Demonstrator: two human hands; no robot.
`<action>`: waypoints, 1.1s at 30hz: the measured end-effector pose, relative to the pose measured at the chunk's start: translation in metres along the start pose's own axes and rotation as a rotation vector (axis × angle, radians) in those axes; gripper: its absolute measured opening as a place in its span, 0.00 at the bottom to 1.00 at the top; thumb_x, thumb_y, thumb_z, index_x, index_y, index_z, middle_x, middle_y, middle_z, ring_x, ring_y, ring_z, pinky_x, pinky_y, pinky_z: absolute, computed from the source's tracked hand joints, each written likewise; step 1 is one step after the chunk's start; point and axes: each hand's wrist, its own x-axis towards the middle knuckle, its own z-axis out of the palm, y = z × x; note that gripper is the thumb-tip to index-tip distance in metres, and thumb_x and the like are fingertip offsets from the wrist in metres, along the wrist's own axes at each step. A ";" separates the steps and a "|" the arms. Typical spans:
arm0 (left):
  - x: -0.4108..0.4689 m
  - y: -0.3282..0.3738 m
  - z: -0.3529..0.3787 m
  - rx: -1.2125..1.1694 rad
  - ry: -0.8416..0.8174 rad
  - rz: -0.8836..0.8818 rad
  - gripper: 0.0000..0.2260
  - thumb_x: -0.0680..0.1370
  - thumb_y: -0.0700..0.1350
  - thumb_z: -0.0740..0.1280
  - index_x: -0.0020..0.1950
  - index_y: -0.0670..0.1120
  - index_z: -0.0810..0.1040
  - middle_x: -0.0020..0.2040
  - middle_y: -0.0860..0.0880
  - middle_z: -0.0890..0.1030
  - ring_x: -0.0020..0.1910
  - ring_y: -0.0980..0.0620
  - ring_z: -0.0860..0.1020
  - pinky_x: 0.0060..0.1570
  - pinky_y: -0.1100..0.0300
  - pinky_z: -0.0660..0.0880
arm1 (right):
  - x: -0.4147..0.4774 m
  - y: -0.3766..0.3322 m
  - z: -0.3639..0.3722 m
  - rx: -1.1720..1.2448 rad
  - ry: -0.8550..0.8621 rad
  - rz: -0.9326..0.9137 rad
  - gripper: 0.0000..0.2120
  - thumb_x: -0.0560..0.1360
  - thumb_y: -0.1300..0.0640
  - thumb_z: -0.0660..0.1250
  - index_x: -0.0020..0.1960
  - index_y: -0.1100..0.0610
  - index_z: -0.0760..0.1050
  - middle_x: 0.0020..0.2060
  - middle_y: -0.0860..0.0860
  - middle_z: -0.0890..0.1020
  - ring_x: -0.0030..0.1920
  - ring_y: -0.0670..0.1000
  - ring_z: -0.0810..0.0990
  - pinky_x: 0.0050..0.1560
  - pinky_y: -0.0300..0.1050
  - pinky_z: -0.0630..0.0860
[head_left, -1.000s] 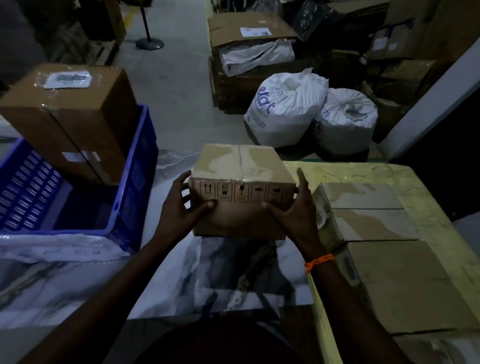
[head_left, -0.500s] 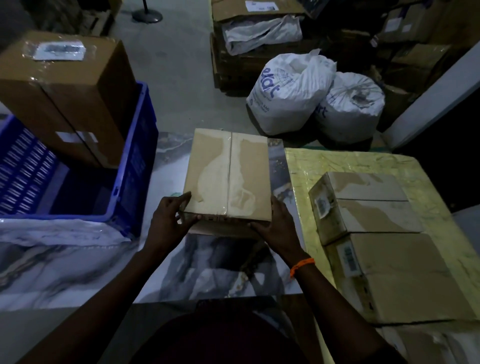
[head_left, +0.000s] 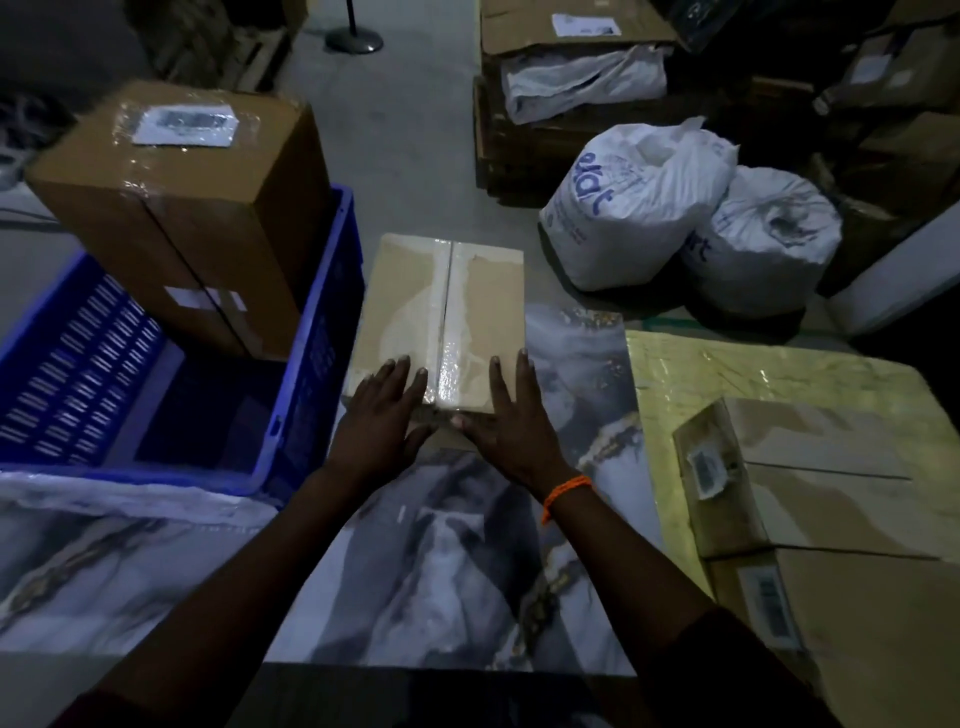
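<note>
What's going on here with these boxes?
A person is handling a taped cardboard box that lies flat on the marbled table. The left hand and the right hand rest with straight fingers on its near end. A blue crate holding a bigger brown box stands to its left; more boxes lie to the right.

A taped box (head_left: 441, 317) lies at frame centre on a table (head_left: 441, 571). A crate (head_left: 322, 364) sits left, holding a carton (head_left: 182, 208). Two sacks (head_left: 639, 208) sit upper right.
</note>
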 end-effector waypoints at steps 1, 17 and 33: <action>0.006 -0.004 -0.002 -0.015 -0.004 -0.024 0.32 0.80 0.60 0.55 0.78 0.41 0.68 0.78 0.35 0.65 0.77 0.34 0.64 0.72 0.38 0.65 | 0.010 -0.001 0.002 0.002 -0.004 -0.008 0.50 0.75 0.22 0.49 0.84 0.56 0.49 0.82 0.65 0.46 0.83 0.64 0.44 0.80 0.55 0.49; 0.036 -0.036 -0.019 -0.029 -0.021 -0.123 0.30 0.80 0.56 0.57 0.77 0.40 0.69 0.78 0.34 0.64 0.78 0.33 0.62 0.73 0.36 0.60 | 0.055 -0.024 0.011 0.030 -0.028 0.026 0.44 0.79 0.34 0.63 0.85 0.53 0.49 0.83 0.59 0.41 0.83 0.60 0.40 0.79 0.55 0.55; -0.012 0.223 0.047 -0.433 -0.163 0.495 0.25 0.81 0.59 0.62 0.69 0.43 0.79 0.70 0.41 0.78 0.74 0.38 0.69 0.71 0.43 0.67 | -0.230 0.041 -0.111 0.115 0.418 0.544 0.33 0.79 0.37 0.62 0.78 0.54 0.68 0.77 0.58 0.67 0.77 0.58 0.65 0.75 0.49 0.64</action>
